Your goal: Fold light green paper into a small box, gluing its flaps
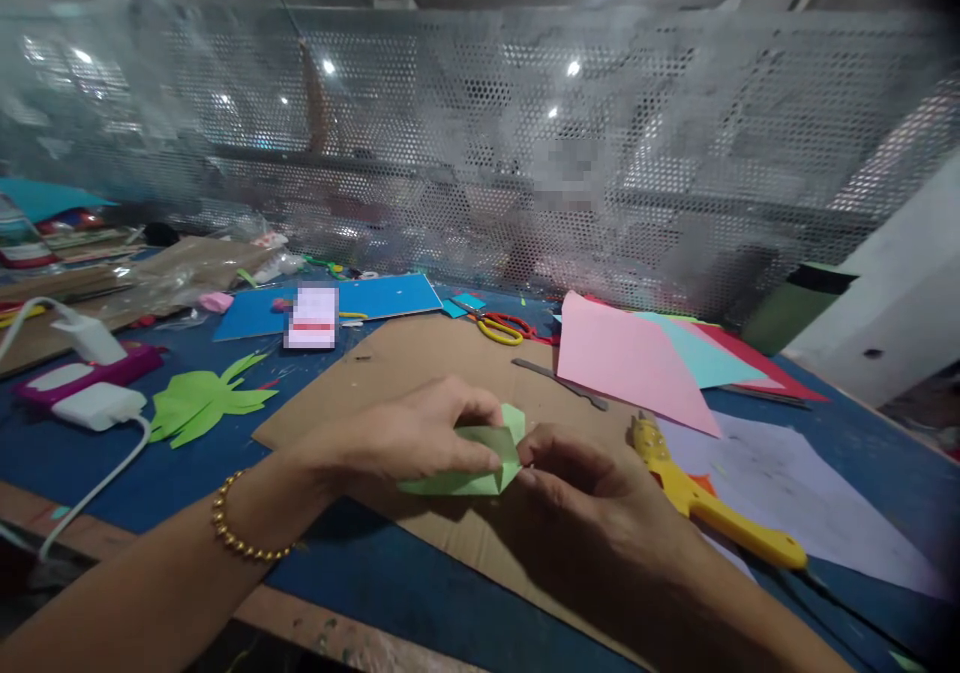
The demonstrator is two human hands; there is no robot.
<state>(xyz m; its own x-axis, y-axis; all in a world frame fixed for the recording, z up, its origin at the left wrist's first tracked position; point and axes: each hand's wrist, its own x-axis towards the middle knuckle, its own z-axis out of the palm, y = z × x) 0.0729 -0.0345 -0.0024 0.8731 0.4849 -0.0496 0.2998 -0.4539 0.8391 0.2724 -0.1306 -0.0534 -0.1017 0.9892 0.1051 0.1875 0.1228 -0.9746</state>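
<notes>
Left hand (pixel 431 433) and right hand (pixel 581 478) pinch folded green paper (pixel 505 443).
It lies between them over cardboard (pixel 412 348), near the worktop's (pixel 360 568) front edge, long axis sideways; right fingertips close on its right end.

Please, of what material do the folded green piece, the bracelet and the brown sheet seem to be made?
Folded green piece: matte paper, probably; creases show. Bracelet: glossy metal or coated plastic; its gold-coloured beads catch light. Brown sheet: dull cardboard, likely; plain tan, lying flat.
</notes>
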